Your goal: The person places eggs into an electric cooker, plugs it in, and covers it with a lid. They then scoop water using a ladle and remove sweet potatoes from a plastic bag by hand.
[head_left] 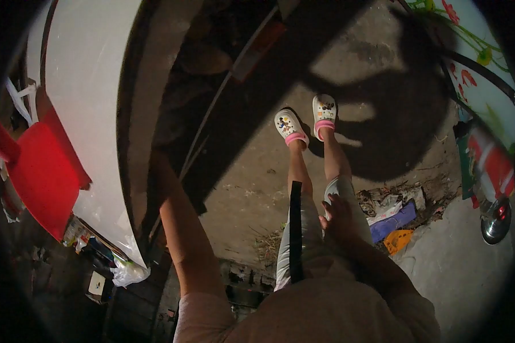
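Note:
My left forearm (pixel 180 223) reaches forward to the dark underside of a large white panel (pixel 86 86). Shadow swallows the hand at its end, so its fingers and anything in them cannot be made out. My right hand (pixel 339 220) lies against my light-coloured trouser leg near the knee, fingers apart, with no object visible in it. A black strap (pixel 295 228) hangs down in front of my other leg. White clogs with pink straps, a left clog (pixel 290 126) and a right clog (pixel 324 110), stand on the concrete floor (pixel 252 177).
A red plastic piece (pixel 46 171) sits left of the panel, near a white plastic bag (pixel 130 272). On the right are a purple item (pixel 393 222), an orange item (pixel 398 241), a shiny metal object (pixel 496 222) and a floral-patterned surface (pixel 486 63). Rubble and scraps border the floor.

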Available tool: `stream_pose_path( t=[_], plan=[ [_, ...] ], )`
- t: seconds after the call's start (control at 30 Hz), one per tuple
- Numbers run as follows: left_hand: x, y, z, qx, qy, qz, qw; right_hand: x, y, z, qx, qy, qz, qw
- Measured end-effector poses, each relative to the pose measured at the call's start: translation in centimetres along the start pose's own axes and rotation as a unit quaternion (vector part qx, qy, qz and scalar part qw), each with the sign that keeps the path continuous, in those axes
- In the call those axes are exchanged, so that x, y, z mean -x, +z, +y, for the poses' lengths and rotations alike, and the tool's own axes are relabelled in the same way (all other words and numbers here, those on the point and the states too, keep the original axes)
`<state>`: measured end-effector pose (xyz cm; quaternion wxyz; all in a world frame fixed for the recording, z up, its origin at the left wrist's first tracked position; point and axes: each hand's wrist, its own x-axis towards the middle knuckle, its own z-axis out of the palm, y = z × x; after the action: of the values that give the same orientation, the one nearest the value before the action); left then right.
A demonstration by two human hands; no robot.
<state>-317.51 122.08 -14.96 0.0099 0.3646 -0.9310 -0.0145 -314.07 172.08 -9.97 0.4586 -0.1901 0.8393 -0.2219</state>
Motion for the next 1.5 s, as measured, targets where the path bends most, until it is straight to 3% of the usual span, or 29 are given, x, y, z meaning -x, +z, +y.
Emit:
stream_pose_path(
  t=[0.13, 0.2, 0.27, 0.33, 0.37, 0.4, 0.43, 0.47, 0.5, 0.6, 0.7, 0.77, 0.8, 0.87, 0.9, 1.07, 1.13, 1.2, 1.3, 1.43, 1.5],
  plan=[
    [2.0, -0.6, -0.5, -0.084, 0.013, 0.013, 0.996, -0.3, -0.5, 0.0, 0.028, -0.007, -0.004, 1.0],
    [3.6, -0.3, -0.8, -0.064, 0.003, 0.019, 0.998, -0.2, -0.8, 0.1, 0.035, -0.028, 0.008, 0.999],
    [6.1, 2.2, -2.3, 0.193, -0.044, 0.038, 0.979, -0.2, -1.2, 0.2, 0.044, -0.051, 0.02, 0.998],
    [7.8, 1.1, -0.8, 0.439, -0.084, 0.06, 0.893, -0.2, -1.3, 0.4, -0.002, -0.062, 0.033, 0.998],
    [8.4, -2.3, 2.5, 0.256, -0.089, -0.012, 0.963, -0.1, -1.2, 0.6, 0.005, -0.068, 0.033, 0.997],
    [9.1, -5.2, 5.4, 0.063, -0.095, -0.085, 0.99, 0.1, -1.0, 0.9, 0.055, -0.075, 0.036, 0.995],
    [9.8, -6.7, 7.2, 0.066, -0.105, -0.079, 0.989, 0.4, -0.7, 1.3, 0.106, -0.083, 0.039, 0.99],
    [10.5, -8.0, 8.7, 0.353, -0.248, -0.032, 0.902, 0.5, -0.3, 2.0, 0.116, -0.096, 0.038, 0.988],
    [10.9, -9.6, 10.2, 0.605, -0.355, 0.026, 0.712, 0.5, 0.2, 3.1, 0.1, -0.114, 0.059, 0.987],
    [13.4, -14.3, 12.0, 0.57, -0.392, 0.032, 0.722, -0.2, -2.4, 2.7, 0.096, -0.153, 0.092, 0.979],
    [17.2, -19.5, 12.3, 0.595, -0.425, 0.061, 0.679, -1.0, -5.5, 1.5, 0.094, -0.205, 0.099, 0.969],
    [18.6, -25.5, 13.5, 0.643, -0.513, 0.061, 0.565, -0.8, -6.9, 1.4, 0.086, -0.225, 0.067, 0.968],
    [19.6, -28.0, 13.7, 0.649, -0.509, 0.083, 0.559, -0.5, -8.2, 0.7, 0.094, -0.247, 0.069, 0.962],
    [21.0, -32.6, 13.8, 0.679, -0.546, 0.061, 0.486, -0.5, -11.2, -1.4, 0.104, -0.194, 0.002, 0.975],
    [21.5, -35.2, 13.4, 0.694, -0.531, 0.075, 0.48, -0.7, -12.3, -2.1, 0.09, -0.202, -0.02, 0.975],
    [22.6, -45.0, 8.5, 0.652, -0.46, 0.179, 0.575, -1.5, -16.4, -8.2, 0.13, -0.303, 0.044, 0.943],
    [22.2, -48.4, 6.1, 0.636, -0.459, 0.211, 0.583, -1.4, -17.2, -12.1, 0.139, -0.319, 0.058, 0.936],
    [22.6, -49.1, 2.2, 0.673, -0.433, 0.18, 0.572, -1.6, -17.4, -16.1, 0.098, -0.362, 0.086, 0.923],
    [20.2, -51.5, -0.8, 0.688, -0.415, 0.207, 0.558, -0.5, -17.0, -24.4, 0.07, -0.362, 0.094, 0.925],
    [18.5, -49.8, -8.3, 0.725, -0.362, 0.167, 0.561, -1.0, -13.5, -32.8, 0.044, -0.386, 0.116, 0.914],
    [17.1, -49.5, -11.0, 0.756, -0.357, 0.148, 0.528, -1.4, -11.7, -36.4, 0.027, -0.408, 0.127, 0.904]
  ],
)
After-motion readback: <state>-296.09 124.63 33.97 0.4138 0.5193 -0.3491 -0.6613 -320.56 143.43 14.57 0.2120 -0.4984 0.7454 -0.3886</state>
